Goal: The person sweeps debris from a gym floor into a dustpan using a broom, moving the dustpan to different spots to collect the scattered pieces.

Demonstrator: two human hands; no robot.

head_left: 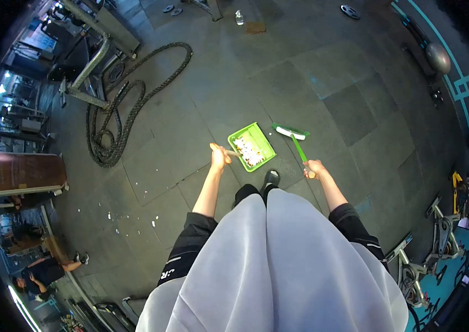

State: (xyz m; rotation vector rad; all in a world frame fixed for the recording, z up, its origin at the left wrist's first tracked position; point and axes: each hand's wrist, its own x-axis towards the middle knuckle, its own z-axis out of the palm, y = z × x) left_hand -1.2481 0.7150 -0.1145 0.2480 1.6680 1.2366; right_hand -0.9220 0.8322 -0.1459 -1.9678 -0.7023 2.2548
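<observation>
My left hand [220, 157] is closed around the short handle of a green dustpan [270, 150]. White scraps [250, 152] lie heaped inside the pan. In my right hand [314, 168] is the handle of a green hand brush [299, 148], the fingers wrapped round its end. The brush head, with a white band and green bristles, is to the right of the pan and apart from it. One small white bit shows between the pan and the brush head.
White scraps [153, 223] are scattered over the dark floor at the lower left. A thick black rope [115, 133] lies coiled beside a metal gym machine [87, 66]. A spray bottle [239, 17] stands far ahead. Exercise bikes [411, 276] line the right; another person [43, 276] is at the left edge.
</observation>
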